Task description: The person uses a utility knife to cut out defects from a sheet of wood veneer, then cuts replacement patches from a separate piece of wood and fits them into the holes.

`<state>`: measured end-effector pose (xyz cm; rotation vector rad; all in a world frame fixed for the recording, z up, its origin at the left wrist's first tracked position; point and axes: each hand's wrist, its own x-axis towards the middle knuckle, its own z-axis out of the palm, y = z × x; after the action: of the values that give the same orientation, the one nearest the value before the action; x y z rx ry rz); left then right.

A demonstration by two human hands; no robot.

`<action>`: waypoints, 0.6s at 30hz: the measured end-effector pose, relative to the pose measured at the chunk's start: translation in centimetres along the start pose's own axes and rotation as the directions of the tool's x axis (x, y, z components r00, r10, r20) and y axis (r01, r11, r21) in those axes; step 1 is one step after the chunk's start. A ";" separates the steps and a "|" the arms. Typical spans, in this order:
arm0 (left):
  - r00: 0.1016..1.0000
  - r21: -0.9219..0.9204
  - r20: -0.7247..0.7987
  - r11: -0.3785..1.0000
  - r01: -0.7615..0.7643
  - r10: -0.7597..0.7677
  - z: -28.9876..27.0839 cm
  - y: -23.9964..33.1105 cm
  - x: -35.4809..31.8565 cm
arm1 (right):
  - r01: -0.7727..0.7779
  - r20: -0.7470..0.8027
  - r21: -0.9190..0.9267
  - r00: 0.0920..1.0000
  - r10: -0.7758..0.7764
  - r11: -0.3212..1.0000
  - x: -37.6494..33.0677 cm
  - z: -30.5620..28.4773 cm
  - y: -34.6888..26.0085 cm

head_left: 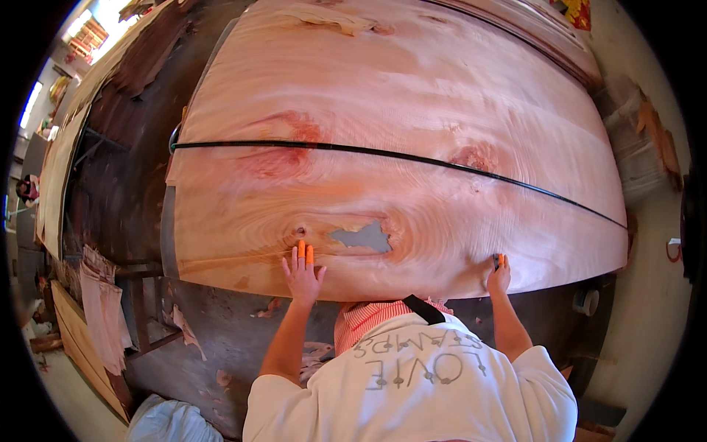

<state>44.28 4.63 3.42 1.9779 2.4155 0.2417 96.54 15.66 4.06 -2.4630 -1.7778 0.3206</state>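
A large sheet of pinkish wood veneer [434, 202] lies in front of me. My left hand [303, 276] rests flat on its near part, fingers stretched out, with orange covers on two fingertips. Just beyond those fingertips is a small dark knot [300, 231]. To the right of the knot a ragged hole [364, 237] shows a grey surface beneath. Farther right, near the sheet's front edge, my right hand [499, 277] is closed around a small dark object [496, 259], mostly hidden by the fingers. Orange covering shows on that hand too.
A black cord [353, 149] stretches across the sheet from left to right. More veneer is stacked at the far side. Torn veneer strips [103, 309] hang from a frame at the left. A white sack [173, 421] sits on the floor at the lower left.
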 end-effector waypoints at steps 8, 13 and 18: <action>0.994 -0.073 0.020 0.991 0.113 -0.112 -0.1 1.1 -1.8 | 0.460 0.052 -0.051 0.888 -0.458 0.886 -0.4 1.8 -5.6; 0.987 -0.047 0.081 0.988 0.146 -0.142 -0.1 0.2 -4.1 | 0.502 0.118 -0.102 0.863 -0.491 0.859 -1.7 1.4 -6.9; 0.979 -0.057 0.133 0.985 0.160 -0.152 -0.2 0.5 -4.9 | 0.577 0.117 -0.173 0.817 -0.565 0.798 -0.9 1.5 -6.2</action>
<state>45.76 -0.12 3.27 1.7095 2.4303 0.1844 90.17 16.66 3.88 -1.8830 -2.5730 0.1640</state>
